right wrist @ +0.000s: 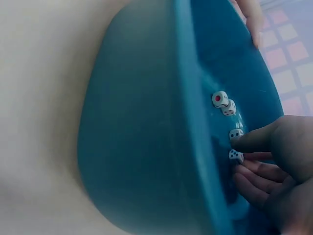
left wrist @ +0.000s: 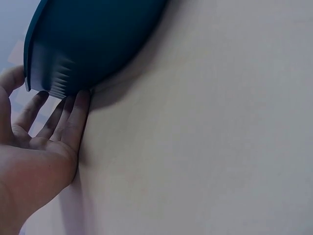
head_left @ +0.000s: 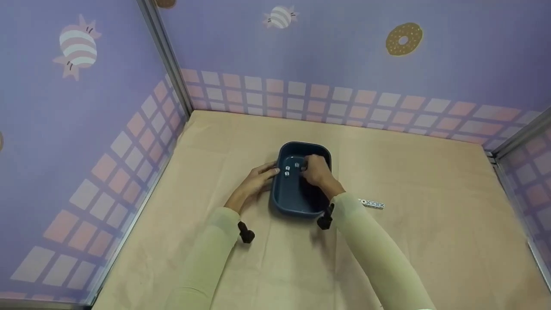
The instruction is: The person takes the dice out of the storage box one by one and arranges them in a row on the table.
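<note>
A dark blue plastic bin (head_left: 297, 202) stands on the cloth-covered table and holds several white dice (head_left: 287, 174). My left hand (head_left: 258, 178) grips its left side, with the thumb at the rim and the other fingers (left wrist: 78, 117) against the outer wall. Inside the bin, my right hand (right wrist: 274, 166) reaches down to the dice. Its thumb and fingers pinch a die (right wrist: 235, 156) with dark dots, while another die (right wrist: 236, 133) sits right at the thumb. Two more dice (right wrist: 220, 99) lie side by side on the bin's floor, one showing a red dot.
To the right of the bin, a straight row of white dice (head_left: 372, 204) lies on the beige cloth (head_left: 413, 241), partly behind my right sleeve. Patterned purple panels (head_left: 335, 56) rise at the back and along both sides of the table.
</note>
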Demonstrator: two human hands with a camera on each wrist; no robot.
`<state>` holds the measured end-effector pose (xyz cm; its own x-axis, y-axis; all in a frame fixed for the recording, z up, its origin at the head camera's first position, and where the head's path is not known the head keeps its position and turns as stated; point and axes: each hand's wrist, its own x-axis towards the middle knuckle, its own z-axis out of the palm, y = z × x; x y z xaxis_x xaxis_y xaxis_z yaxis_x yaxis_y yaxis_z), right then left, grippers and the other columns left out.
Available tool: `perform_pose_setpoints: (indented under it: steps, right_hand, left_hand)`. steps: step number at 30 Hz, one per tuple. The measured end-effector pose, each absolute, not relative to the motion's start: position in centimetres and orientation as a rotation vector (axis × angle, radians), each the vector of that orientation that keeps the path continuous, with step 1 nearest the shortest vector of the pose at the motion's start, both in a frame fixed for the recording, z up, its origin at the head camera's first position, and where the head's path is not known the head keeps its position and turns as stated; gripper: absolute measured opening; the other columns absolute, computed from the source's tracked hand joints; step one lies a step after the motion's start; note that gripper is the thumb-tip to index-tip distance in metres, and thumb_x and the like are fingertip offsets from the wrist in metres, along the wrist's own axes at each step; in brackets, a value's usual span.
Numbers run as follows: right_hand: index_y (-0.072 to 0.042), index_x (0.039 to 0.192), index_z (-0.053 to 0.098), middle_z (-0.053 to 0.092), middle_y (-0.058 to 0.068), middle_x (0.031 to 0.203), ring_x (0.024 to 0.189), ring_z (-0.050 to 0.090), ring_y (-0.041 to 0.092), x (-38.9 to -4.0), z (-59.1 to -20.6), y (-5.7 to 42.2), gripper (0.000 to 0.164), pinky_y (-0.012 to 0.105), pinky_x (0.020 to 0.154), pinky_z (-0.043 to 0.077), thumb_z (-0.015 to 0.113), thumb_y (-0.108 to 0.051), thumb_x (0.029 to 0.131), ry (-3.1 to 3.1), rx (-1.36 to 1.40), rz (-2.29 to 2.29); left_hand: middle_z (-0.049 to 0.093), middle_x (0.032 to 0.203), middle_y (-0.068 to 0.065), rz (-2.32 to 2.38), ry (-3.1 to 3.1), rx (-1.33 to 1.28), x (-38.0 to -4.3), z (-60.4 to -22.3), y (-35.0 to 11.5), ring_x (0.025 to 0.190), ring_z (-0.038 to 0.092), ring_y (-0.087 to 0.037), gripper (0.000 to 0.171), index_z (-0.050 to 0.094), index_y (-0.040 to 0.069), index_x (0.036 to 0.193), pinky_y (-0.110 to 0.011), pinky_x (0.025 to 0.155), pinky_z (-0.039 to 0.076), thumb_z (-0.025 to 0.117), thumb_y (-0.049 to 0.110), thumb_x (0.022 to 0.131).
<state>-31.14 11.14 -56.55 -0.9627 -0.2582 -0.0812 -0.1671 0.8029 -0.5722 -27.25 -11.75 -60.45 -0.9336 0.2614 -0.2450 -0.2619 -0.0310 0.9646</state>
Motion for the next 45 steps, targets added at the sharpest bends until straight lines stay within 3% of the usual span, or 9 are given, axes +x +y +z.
perform_pose_setpoints:
  steps: [8, 16, 24, 30, 35, 45]
  right_hand:
    - [0.003, 0.099, 0.069, 0.066, 0.012, 0.092, 0.086, 0.062, 0.027, -30.3, -57.2, 11.9, 0.006, 0.042, 0.078, 0.055, 0.063, 0.003, 0.099, 2.873, -0.526, -0.721]
    - [0.002, 0.105, 0.072, 0.068, 0.014, 0.103, 0.095, 0.066, 0.028, -29.3, -55.3, 14.1, 0.013, 0.042, 0.084, 0.059, 0.072, 0.003, 0.092, 2.849, -0.745, -0.854]
    - [0.003, 0.103, 0.071, 0.065, 0.012, 0.096, 0.086, 0.063, 0.025, -26.7, -52.9, 22.7, 0.011, 0.044, 0.079, 0.06, 0.07, 0.007, 0.093, 2.86, -0.904, -1.058]
    - [0.003, 0.105, 0.07, 0.066, 0.012, 0.1, 0.09, 0.067, 0.026, -24.4, -53.7, 29.8, 0.008, 0.045, 0.082, 0.062, 0.07, 0.005, 0.097, 2.877, -0.776, -1.066]
    - [0.004, 0.106, 0.068, 0.068, 0.015, 0.102, 0.093, 0.069, 0.03, -22.8, -55.2, 34.2, 0.013, 0.048, 0.084, 0.062, 0.07, 0.01, 0.095, 2.907, -0.629, -1.078]
    - [0.003, 0.109, 0.07, 0.071, 0.016, 0.104, 0.097, 0.069, 0.031, -21.0, -58.5, 37.1, 0.018, 0.051, 0.087, 0.059, 0.072, 0.012, 0.093, 2.93, -0.411, -1.003]
  left_hand:
    - [0.054, 0.157, -0.01, 1.996, 1.913, -0.013, -27.5, -60.4, -10.7, 0.138, 0.059, -0.028, 0.059, 0.05, 0.015, 0.16, -0.04, 0.112, 0.05, 0.068, 0.031, 0.106]
    - [0.053, 0.158, -0.009, 1.964, 1.942, -0.02, -27.5, -60.4, -10.8, 0.142, 0.055, -0.028, 0.062, 0.05, 0.016, 0.16, -0.041, 0.117, 0.045, 0.07, 0.035, 0.105]
    - [0.056, 0.154, -0.011, 2.024, 1.872, -0.047, -27.4, -60.5, -11.3, 0.136, 0.06, -0.029, 0.06, 0.049, 0.014, 0.159, -0.04, 0.11, 0.052, 0.07, 0.031, 0.105]
    - [0.056, 0.154, -0.009, 2.017, 1.848, -0.079, -27.2, -60.7, -11.5, 0.135, 0.061, -0.026, 0.059, 0.05, 0.015, 0.158, -0.037, 0.109, 0.053, 0.069, 0.033, 0.106]
    - [0.053, 0.157, -0.013, 2.023, 1.856, -0.072, -27.1, -60.5, -11.7, 0.137, 0.059, -0.028, 0.062, 0.047, 0.013, 0.16, -0.039, 0.109, 0.052, 0.068, 0.034, 0.106]
    - [0.054, 0.155, -0.013, 2.002, 1.902, -0.042, -27.4, -60.3, -11.7, 0.136, 0.06, -0.031, 0.063, 0.049, 0.013, 0.159, -0.041, 0.11, 0.052, 0.07, 0.035, 0.105]
